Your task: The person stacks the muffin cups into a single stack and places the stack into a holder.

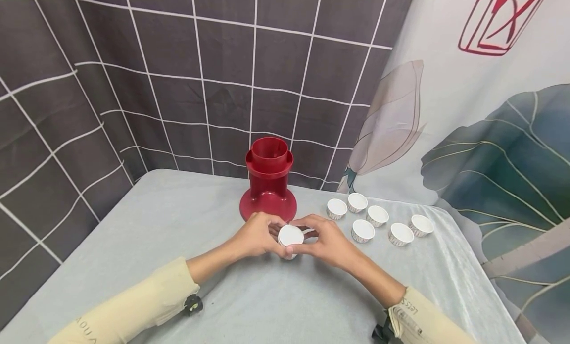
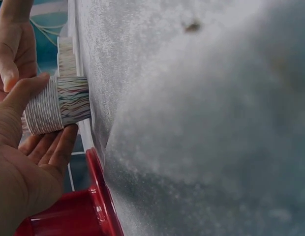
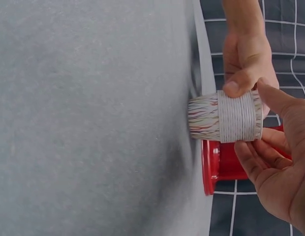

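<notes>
In the head view, a stack of nested white paper baking cups point(image 1: 291, 235) stands upright on the table, between both hands. Coloured streaks mark the lowest cup's side, and ribbed rims pile above it in the left wrist view point(image 2: 74, 101). My left hand point(image 1: 258, 236) grips the stack from the left, thumb on the near side and fingers on the far side. From the right, my right hand point(image 1: 328, 241) holds the same stack near its top, with thumb and fingertips against the rims point(image 3: 238, 117). Just behind the hands stands a red plastic cylinder on a round base point(image 1: 268, 185).
Several separate paper cups point(image 1: 362, 230) stand upright on the table to the right of my right hand. A pale grey cloth point(image 1: 178, 205) covers the table. Dark gridded fabric point(image 1: 227, 52) hangs behind it, beside a printed white curtain point(image 1: 445, 86).
</notes>
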`<state>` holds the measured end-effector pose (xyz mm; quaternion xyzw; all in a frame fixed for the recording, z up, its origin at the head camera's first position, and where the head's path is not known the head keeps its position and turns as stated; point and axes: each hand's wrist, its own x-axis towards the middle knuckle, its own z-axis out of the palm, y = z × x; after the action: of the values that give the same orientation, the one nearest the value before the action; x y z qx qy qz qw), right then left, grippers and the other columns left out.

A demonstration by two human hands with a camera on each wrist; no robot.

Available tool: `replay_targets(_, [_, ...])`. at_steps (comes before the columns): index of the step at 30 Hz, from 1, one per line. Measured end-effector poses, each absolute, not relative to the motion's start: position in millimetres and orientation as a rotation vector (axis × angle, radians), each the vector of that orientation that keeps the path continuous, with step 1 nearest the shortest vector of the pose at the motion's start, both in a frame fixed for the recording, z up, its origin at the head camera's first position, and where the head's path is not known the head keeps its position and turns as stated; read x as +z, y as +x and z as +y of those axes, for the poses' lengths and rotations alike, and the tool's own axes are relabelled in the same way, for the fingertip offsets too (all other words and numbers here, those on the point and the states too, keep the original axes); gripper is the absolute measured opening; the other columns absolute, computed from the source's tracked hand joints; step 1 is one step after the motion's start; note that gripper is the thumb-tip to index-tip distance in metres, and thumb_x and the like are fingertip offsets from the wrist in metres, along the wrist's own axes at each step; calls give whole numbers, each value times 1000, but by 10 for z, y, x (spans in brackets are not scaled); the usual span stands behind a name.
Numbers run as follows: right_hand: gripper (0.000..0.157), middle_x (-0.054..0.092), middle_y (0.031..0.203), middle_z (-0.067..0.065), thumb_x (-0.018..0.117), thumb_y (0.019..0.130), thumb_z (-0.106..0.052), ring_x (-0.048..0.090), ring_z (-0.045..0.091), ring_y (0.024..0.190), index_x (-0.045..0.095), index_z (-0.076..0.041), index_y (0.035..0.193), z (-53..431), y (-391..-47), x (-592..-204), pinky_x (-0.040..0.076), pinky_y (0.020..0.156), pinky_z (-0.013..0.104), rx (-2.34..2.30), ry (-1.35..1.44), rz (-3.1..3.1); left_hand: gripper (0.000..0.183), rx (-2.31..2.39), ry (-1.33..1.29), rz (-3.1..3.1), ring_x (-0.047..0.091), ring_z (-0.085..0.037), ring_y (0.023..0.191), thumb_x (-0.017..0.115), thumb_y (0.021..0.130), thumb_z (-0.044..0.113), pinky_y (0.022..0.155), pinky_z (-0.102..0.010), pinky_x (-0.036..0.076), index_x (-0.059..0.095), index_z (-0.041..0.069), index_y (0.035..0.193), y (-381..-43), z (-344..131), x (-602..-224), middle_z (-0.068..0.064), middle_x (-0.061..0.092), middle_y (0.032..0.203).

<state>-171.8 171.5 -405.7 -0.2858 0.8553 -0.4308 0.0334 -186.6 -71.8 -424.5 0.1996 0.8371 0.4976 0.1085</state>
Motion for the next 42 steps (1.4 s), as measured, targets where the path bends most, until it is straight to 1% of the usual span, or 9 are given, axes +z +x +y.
replay_targets(5, [50, 81, 123, 6, 97, 90, -24, 80, 20, 110, 80, -10, 136, 1738, -1714, -4093, 68, 102, 34, -1347, -867, 2625, 49, 1475, 587, 2453, 83, -13, 92, 105, 75, 28, 85, -30, 68, 85, 12, 116, -1873, -725, -4254, 1, 85, 104])
replay_targets(12, [46, 81, 123, 5, 97, 90, -20, 79, 17, 111, 82, -11, 132, 1735, -1723, -4137, 66, 105, 34, -1405, -799, 2583, 49, 1482, 574, 2443, 83, -15, 92, 106, 75, 27, 85, -31, 68, 85, 11, 117, -1873, -719, -4261, 1, 85, 103])
replay_targets(18, [45, 82, 119, 7, 98, 87, -17, 78, 13, 106, 83, -7, 129, 1725, -1729, -4166, 67, 102, 31, -1448, -763, 2589, 48, 1490, 584, 2434, 83, -14, 90, 106, 75, 26, 83, -29, 68, 85, 10, 115, -1880, -705, -4267, 0, 85, 102])
replay_targets(22, [45, 82, 117, 10, 99, 86, -16, 78, 14, 105, 84, -5, 127, 1711, -1728, -4174, 67, 100, 30, -1483, -748, 2570, 47, 1483, 586, 2443, 82, -14, 89, 106, 75, 25, 82, -28, 67, 85, 11, 115, -1876, -706, -4269, 0, 85, 102])
replay_targets(28, [46, 82, 114, 10, 100, 85, -15, 78, 16, 102, 84, -4, 126, 1704, -1726, -4167, 68, 99, 32, -1492, -725, 2553, 47, 1491, 592, 2432, 82, -14, 89, 106, 75, 23, 83, -28, 68, 85, 10, 115, -1869, -713, -4269, -1, 85, 103])
replay_targets(31, [45, 82, 115, 12, 100, 84, -14, 79, 16, 101, 84, -2, 125, 1704, -1737, -4190, 68, 98, 33, -1515, -725, 2532, 47, 1490, 601, 2428, 83, -14, 90, 106, 76, 23, 83, -28, 68, 85, 10, 115, -1864, -722, -4267, -1, 85, 103])
replay_targets(35, [45, 83, 117, 13, 99, 84, -11, 81, 13, 102, 84, -1, 125, 1708, -1733, -4233, 67, 97, 28, -1579, -700, 2491, 48, 1482, 610, 2423, 83, -14, 91, 105, 76, 24, 83, -27, 67, 85, 10, 117, -1859, -726, -4263, 0, 85, 104])
replay_targets(39, [44, 84, 120, 11, 99, 84, -11, 81, 11, 103, 84, -5, 124, 1702, -1704, -4256, 65, 98, 23, -1621, -658, 2488, 48, 1481, 610, 2417, 83, -15, 92, 105, 77, 24, 84, -29, 68, 84, 10, 118, -1861, -727, -4267, 0, 85, 105])
replay_targets(42, [44, 85, 122, 10, 100, 85, -13, 81, 10, 104, 84, -7, 125, 1704, -1686, -4272, 65, 99, 21, -1624, -648, 2501, 48, 1477, 612, 2419, 84, -15, 94, 105, 78, 24, 87, -31, 69, 84, 10, 119, -1859, -727, -4272, 0, 85, 106])
